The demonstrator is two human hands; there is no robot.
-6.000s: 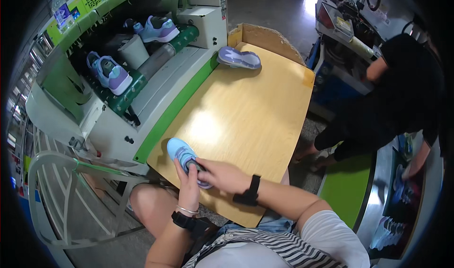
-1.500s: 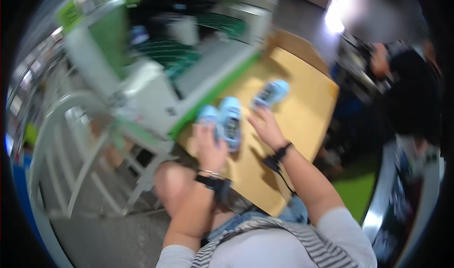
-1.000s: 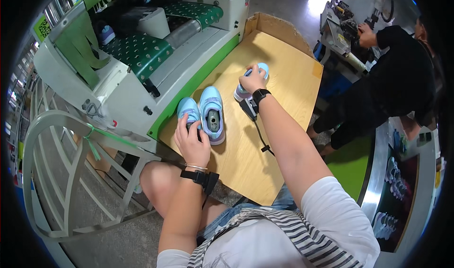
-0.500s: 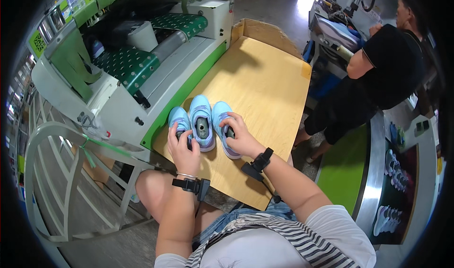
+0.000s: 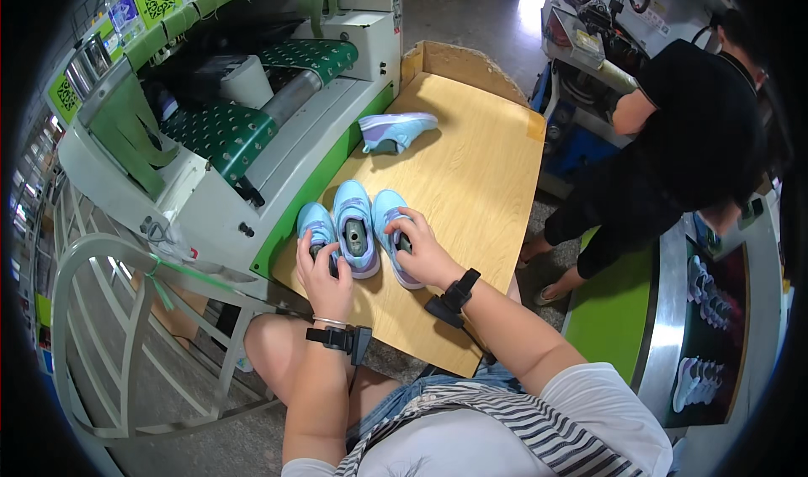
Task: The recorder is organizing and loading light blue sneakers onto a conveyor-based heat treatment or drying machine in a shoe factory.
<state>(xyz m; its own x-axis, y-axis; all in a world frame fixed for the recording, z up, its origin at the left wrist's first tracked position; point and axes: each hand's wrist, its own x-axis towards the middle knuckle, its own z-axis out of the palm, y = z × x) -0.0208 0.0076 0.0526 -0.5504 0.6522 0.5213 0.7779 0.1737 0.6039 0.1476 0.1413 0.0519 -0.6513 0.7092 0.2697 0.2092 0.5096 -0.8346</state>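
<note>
Three light-blue and lilac sneakers stand side by side on the wooden table, toes pointing away from me. My left hand (image 5: 325,272) is closed on the left sneaker (image 5: 314,218) at its heel and opening. With fingers curled over the collar, my right hand (image 5: 422,250) grips the right sneaker (image 5: 388,202). Between them stands the middle sneaker (image 5: 351,197), untouched, with a dark shoe last in its opening. Farther off, near the machine, another blue and lilac sneaker (image 5: 399,130) lies tipped over, its pale sole facing away from me.
On the left is a machine with a green studded conveyor belt (image 5: 220,137) and a curved metal guard rail (image 5: 126,250). The wooden table (image 5: 471,166) has a raised far edge. At right, a person in black (image 5: 682,132) stands by another machine; a rack (image 5: 705,334) holds several shoes.
A tipped sneaker now lies on the far part of the table. The co-worker has turned and leaned away, and the shoe at their machine is gone. Both my hands keep their hold.
</note>
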